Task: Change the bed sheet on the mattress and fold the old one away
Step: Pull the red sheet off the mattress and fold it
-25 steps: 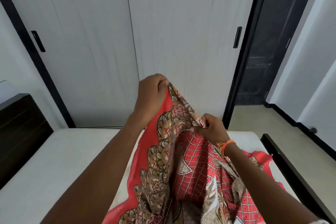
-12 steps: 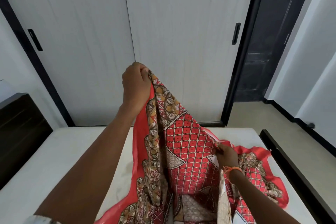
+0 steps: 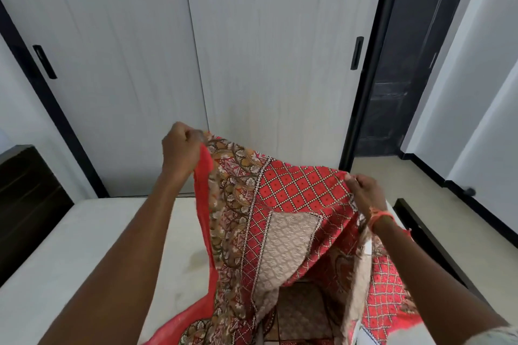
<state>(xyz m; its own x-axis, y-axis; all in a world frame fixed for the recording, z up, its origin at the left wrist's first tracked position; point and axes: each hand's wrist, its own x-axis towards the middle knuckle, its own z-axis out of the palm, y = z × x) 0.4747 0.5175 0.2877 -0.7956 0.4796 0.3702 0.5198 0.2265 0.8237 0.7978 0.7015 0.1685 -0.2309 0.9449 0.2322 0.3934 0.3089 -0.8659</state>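
Above the bare mattress (image 3: 84, 235), the left hand (image 3: 182, 148) grips the red-bordered edge of a patterned red bed sheet (image 3: 283, 204) in a closed fist, while the right hand (image 3: 363, 190) pinches the same upper edge further along, the cloth stretched between them and its lower part trailing onto the mattress. Whether this sheet is old or fresh cannot be told. The mattress lies uncovered, so spreading, tucking and folding away appear left to do.

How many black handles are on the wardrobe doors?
2: one handle on the left door's left edge, one handle on the right door's right edge. None seems hidden.
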